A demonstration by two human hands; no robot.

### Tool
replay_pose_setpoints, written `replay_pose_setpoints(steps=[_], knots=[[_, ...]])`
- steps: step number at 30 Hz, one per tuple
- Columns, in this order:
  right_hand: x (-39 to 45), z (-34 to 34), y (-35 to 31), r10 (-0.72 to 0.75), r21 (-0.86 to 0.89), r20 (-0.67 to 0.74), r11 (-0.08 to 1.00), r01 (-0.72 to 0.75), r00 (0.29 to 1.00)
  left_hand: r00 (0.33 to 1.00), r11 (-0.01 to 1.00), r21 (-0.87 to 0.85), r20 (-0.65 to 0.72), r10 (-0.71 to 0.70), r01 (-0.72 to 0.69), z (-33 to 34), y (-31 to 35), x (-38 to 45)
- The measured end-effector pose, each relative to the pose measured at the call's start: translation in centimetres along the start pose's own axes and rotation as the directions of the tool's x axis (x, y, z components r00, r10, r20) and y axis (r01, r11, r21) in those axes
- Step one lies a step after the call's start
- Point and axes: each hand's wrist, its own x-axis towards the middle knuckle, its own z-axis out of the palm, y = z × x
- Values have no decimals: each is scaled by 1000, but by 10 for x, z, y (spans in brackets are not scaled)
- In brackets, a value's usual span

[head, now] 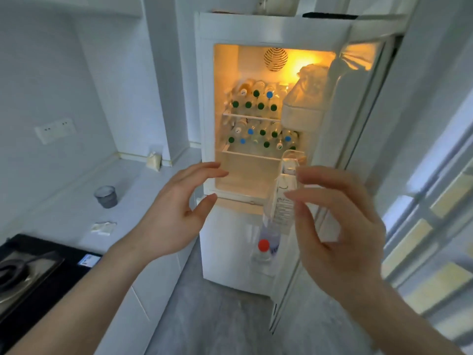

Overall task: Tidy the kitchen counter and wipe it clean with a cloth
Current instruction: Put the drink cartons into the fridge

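Note:
The white fridge (230, 29) stands with its upper door (332, 155) swung open to the right, the inside lit yellow. Both of my hands are raised in front of it. My left hand (171, 213) is spread with relaxed fingers before the bare lower shelf and holds nothing. The straight fingers of my right hand (335, 226) reach to a white carton (282, 198) that stands upright in the door rack; I cannot tell whether they touch it. The white counter (64, 213) runs along the left. No cloth is in view.
Several capped bottles (256, 106) lie stacked on two fridge shelves. A red-capped bottle (264, 248) sits low in the door. On the counter are a grey cup (106, 197), a crumpled white wrapper (103, 228) and a pale bag (153, 162). A black hob (38, 272) with a pan is at lower left.

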Motion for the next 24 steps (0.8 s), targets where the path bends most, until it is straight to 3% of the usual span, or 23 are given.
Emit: replay_pose_setpoints(steps=[3,6,8,18,24], knots=[[-5,-21,4,-168,-58,-191,985,160,967,1000,1000,10,-4,3,-3,-3,17,-10],[-7,-34,18,-160,-197,-302,975,103,940,1000,999,33,2,2,-2,-7,31,-16],[-9,-34,26,-95,-199,-327,980,29,940,1000,999,38,5,1,-1,-9,38,-19],[-11,-2,23,-22,-10,-207,1000,21,978,999,998,48,-2,-32,32,-7,46,-24],[-5,24,23,150,141,-17,979,-147,988,998,998,-2,-18,-58,58,-5,39,-20]])
